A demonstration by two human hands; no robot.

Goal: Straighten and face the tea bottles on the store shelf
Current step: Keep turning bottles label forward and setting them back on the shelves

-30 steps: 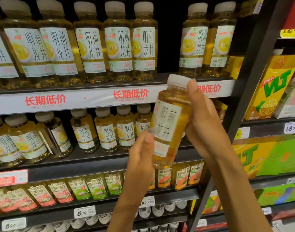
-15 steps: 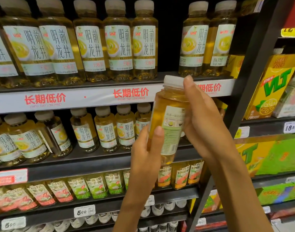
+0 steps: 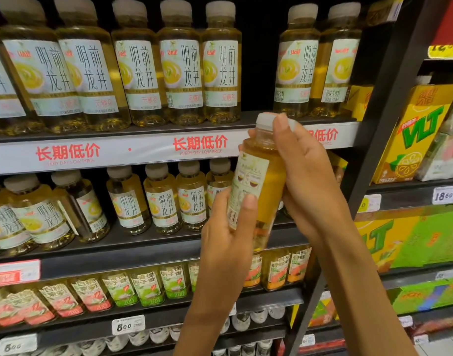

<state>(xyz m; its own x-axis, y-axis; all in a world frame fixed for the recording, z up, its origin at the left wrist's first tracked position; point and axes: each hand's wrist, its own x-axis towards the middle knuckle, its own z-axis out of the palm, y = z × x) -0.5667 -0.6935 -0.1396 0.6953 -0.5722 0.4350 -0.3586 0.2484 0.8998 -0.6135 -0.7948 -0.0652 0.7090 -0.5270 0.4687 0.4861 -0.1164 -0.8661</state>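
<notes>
Up on the top shelf (image 3: 143,129), a dark gap (image 3: 258,60) opens between the fifth and sixth standing bottles. Just below it, a tea bottle (image 3: 261,181) is held in front of the shelf edge, between both hands: left hand (image 3: 228,242) curled round its lower body, right hand (image 3: 307,181) wrapped round its shoulder and cap.

Yellow VLT cartons (image 3: 415,140), right bay

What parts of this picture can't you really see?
- Held bottle, head view: its front label faces away; the left hand and right hand cover its sides.
- Bottom-shelf bottles: cut off by the frame edge.
- Price tag: small print blurred.
</notes>
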